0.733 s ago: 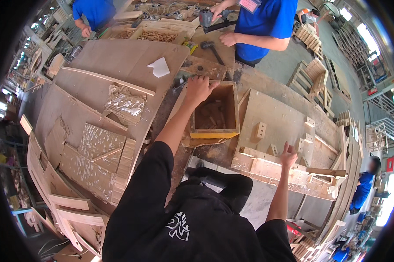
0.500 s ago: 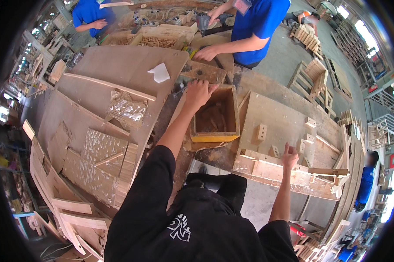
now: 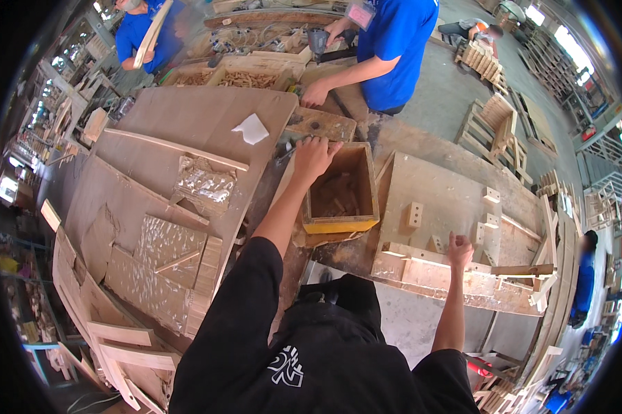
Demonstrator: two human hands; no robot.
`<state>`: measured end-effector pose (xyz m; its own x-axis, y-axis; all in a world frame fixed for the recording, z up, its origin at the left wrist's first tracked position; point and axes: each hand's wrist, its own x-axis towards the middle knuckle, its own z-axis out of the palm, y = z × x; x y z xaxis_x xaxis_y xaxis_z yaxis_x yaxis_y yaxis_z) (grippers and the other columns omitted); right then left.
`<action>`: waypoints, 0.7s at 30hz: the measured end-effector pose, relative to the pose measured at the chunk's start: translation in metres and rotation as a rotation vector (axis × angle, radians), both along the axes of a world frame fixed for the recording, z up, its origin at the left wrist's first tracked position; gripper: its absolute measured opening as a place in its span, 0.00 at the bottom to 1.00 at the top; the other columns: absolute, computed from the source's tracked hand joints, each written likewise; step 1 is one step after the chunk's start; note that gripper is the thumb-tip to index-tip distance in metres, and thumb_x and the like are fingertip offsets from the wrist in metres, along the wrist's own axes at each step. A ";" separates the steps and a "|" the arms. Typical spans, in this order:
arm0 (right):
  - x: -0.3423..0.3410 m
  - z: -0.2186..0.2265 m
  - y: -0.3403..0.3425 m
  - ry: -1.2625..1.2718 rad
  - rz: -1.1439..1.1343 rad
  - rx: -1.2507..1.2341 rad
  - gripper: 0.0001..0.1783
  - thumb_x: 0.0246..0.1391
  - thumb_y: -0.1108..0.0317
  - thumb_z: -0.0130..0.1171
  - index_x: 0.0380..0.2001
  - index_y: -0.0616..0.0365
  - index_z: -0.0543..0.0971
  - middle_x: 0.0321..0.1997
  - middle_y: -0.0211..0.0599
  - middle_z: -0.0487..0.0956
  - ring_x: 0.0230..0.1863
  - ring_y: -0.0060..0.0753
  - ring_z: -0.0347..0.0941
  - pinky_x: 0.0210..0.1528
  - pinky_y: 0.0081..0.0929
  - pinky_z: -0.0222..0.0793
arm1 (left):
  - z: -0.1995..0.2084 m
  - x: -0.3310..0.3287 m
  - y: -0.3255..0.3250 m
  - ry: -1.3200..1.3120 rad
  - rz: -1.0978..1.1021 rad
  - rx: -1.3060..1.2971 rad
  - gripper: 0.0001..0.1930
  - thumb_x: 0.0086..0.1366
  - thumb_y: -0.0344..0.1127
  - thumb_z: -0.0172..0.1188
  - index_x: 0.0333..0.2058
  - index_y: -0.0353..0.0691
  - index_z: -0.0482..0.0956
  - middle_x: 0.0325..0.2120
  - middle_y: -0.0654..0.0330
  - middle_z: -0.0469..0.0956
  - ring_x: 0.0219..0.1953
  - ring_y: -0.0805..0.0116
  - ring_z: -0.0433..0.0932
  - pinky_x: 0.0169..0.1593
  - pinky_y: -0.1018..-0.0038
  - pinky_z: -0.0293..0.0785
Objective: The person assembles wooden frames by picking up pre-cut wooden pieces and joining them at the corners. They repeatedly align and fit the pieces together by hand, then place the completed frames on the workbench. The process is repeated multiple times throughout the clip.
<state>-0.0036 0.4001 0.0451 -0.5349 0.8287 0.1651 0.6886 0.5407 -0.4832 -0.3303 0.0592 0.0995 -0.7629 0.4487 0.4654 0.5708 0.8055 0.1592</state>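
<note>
My left hand (image 3: 312,160) lies over the far left corner of an open wooden box (image 3: 340,225) with a yellow lower front, its fingers bent at the rim and the thumb toward the opening. Inside the box are short wooden dowels (image 3: 340,200), partly in shadow. To the right, my right hand (image 3: 460,250) is closed above the front of a wooden work board (image 3: 432,183); anything in its fingers is too small to make out. Near it are small drilled wooden blocks: one block (image 3: 414,214) stands on the board, another block (image 3: 491,195) lies farther right.
Left of the box, a large panel (image 3: 187,110) carries a torn white scrap (image 3: 251,129), wood strips and glue-spotted cardboard (image 3: 166,255). Across the bench, a co-worker in blue (image 3: 400,55) holds a power tool (image 3: 318,41). Another person (image 3: 142,41) holds a long wooden piece. Wooden frames (image 3: 494,131) stand at far right.
The view has shifted slightly, so the bench sits lower. My hands keep nearly the same places. The far left person has raised a curved wooden piece; the nearer co-worker's arm has shifted left.
</note>
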 end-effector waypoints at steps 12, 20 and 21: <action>0.001 0.001 -0.004 -0.096 0.032 0.024 0.18 0.49 0.48 0.63 0.29 0.52 0.84 0.28 0.38 0.84 0.31 0.43 0.82 0.35 0.40 0.75 | 0.002 0.003 0.002 -0.102 0.038 0.008 0.29 0.68 0.61 0.44 0.31 0.38 0.79 0.31 0.50 0.81 0.40 0.52 0.79 0.46 0.51 0.68; -0.005 -0.006 -0.003 -0.097 0.082 0.117 0.17 0.51 0.49 0.63 0.28 0.53 0.84 0.25 0.38 0.83 0.27 0.43 0.81 0.31 0.44 0.73 | 0.004 0.001 -0.029 -0.057 0.028 0.638 0.20 0.66 0.50 0.55 0.30 0.36 0.78 0.32 0.50 0.80 0.38 0.50 0.79 0.44 0.55 0.71; -0.002 -0.008 0.000 -0.082 0.104 0.135 0.17 0.51 0.50 0.63 0.28 0.53 0.84 0.25 0.39 0.83 0.27 0.44 0.81 0.30 0.44 0.73 | 0.010 -0.001 -0.036 -0.046 -0.001 0.875 0.17 0.65 0.47 0.57 0.30 0.35 0.77 0.32 0.49 0.80 0.38 0.50 0.79 0.43 0.56 0.71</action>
